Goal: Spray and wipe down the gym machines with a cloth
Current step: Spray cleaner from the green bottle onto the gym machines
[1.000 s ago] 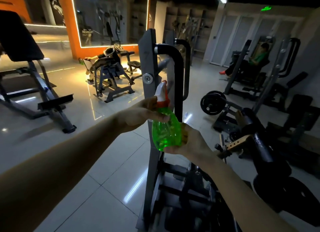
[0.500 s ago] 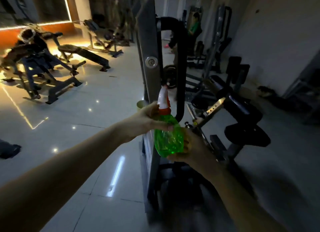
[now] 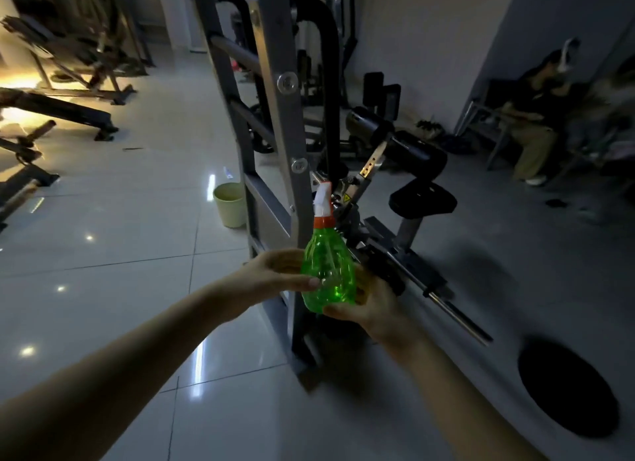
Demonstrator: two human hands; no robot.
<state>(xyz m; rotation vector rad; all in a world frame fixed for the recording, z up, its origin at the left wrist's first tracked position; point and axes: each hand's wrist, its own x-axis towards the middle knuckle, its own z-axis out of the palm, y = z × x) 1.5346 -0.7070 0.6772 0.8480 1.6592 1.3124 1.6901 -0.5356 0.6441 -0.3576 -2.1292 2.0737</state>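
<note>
One camera only, worn on the person's head: wide-angled, facing forward and down. The bottle (image 3: 328, 271) is close, dead centre; the machine (image 3: 290, 124) rises just behind it, floor (image 3: 120, 220) spreading away left.

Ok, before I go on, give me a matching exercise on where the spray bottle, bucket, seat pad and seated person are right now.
Things:
1. spray bottle
2. bucket
3. seat pad
4. seated person

Places:
a. far right, by the wall
b. on the floor, left of the machine frame
c. held between the left hand and right hand
d. on a post, right of the frame

Pairs: 1-c; 2-b; 3-d; 4-a
</note>
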